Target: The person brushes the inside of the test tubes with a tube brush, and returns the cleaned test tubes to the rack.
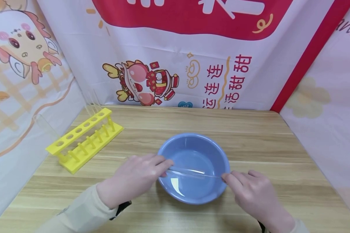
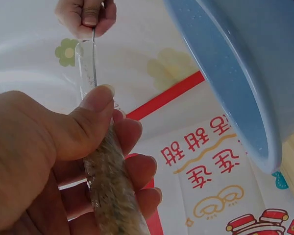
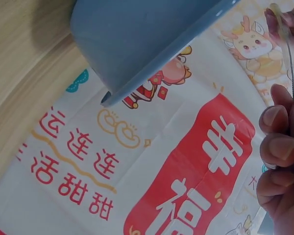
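Over the blue basin (image 1: 189, 144), my left hand (image 1: 140, 174) grips a clear glass test tube (image 1: 186, 171), its open end pointing right. Inside the tube, the left wrist view shows the brown bristles of a test tube brush (image 2: 112, 191) beneath my thumb and fingers. The brush's thin wire handle (image 3: 292, 73) comes out of the tube mouth. My right hand (image 1: 250, 191) pinches that wire near the basin's right rim, fingers curled in the right wrist view. Bright reflections show inside the basin.
A yellow test tube rack (image 1: 90, 147) stands at the left of the wooden table (image 1: 250, 139), with several clear tubes (image 1: 46, 126) in its holes. Printed cloth (image 1: 169, 42) hangs behind the table and along both sides.
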`<state>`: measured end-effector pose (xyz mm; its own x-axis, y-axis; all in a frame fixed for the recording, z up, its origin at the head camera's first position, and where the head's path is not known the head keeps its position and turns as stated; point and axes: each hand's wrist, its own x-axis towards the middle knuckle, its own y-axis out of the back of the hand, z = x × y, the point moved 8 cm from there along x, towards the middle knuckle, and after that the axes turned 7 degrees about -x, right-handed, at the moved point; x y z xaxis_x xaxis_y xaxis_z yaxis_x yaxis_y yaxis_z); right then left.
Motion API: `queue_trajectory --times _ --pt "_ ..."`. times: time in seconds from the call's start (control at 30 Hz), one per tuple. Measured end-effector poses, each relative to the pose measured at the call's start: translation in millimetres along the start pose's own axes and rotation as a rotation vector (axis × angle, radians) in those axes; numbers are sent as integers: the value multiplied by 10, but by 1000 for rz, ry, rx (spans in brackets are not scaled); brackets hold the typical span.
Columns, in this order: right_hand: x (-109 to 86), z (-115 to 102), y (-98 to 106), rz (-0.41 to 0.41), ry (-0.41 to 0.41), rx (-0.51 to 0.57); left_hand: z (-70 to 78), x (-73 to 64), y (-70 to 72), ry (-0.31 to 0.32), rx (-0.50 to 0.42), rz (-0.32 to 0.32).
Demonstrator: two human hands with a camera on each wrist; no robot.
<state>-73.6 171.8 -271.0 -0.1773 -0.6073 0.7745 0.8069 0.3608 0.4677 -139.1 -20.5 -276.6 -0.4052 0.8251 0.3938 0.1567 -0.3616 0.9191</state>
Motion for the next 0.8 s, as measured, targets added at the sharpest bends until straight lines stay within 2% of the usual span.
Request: queue_trajectory --times 0.3,0.53,0.8 --pt "-96 153 -38 -73 -110 73 -68 -40 47 4 3 37" --pt "-225 251 -87 -156 -184 127 -109 -60 57 10 4 32" --pt "-353 356 -140 -248 -225 206 -169 -71 66 17 15 45"
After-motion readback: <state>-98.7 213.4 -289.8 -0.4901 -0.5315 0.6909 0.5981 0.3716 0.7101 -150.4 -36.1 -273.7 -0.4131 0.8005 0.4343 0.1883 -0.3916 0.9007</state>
